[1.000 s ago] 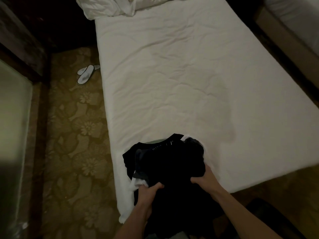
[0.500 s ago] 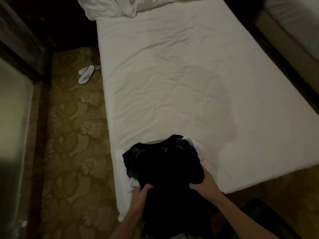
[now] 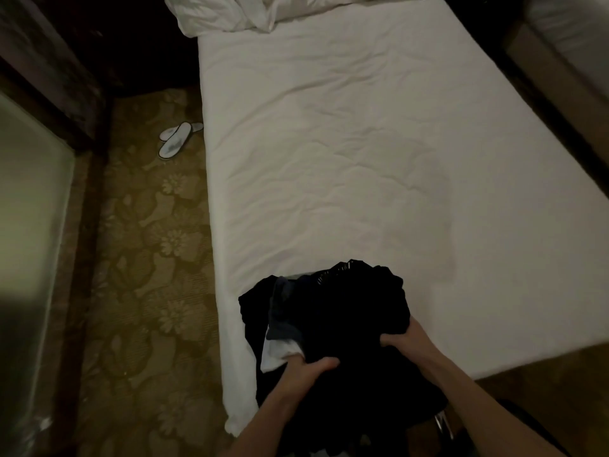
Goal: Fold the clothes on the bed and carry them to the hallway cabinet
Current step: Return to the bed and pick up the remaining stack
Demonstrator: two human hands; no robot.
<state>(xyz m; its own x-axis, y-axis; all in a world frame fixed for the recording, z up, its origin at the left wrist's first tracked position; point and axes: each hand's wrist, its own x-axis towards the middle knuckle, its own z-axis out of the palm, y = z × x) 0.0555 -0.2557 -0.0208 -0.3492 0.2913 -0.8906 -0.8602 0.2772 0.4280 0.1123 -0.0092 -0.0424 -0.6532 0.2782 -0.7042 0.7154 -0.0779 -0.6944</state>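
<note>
A stack of mostly black folded clothes (image 3: 342, 308), with a white piece and a bluish piece showing at its left side, sits over the near left corner of the white bed (image 3: 346, 143). My left hand (image 3: 306, 371) grips the stack's near left edge, thumb on top. My right hand (image 3: 407, 341) grips its near right edge. Both forearms reach in from the bottom. The stack's underside is hidden.
A bunched white duvet (image 3: 237, 11) lies at the head of the bed. White slippers (image 3: 178, 140) lie on the floral carpet (image 3: 148, 258) left of the bed. A dark wooden frame with a pale panel (image 3: 29, 225) stands far left. Another bed (image 3: 573, 34) is at the right.
The hands keep their hold on the stack. The white piece that showed at the stack's far right is now hidden, and the left thumb has shifted slightly toward the middle.
</note>
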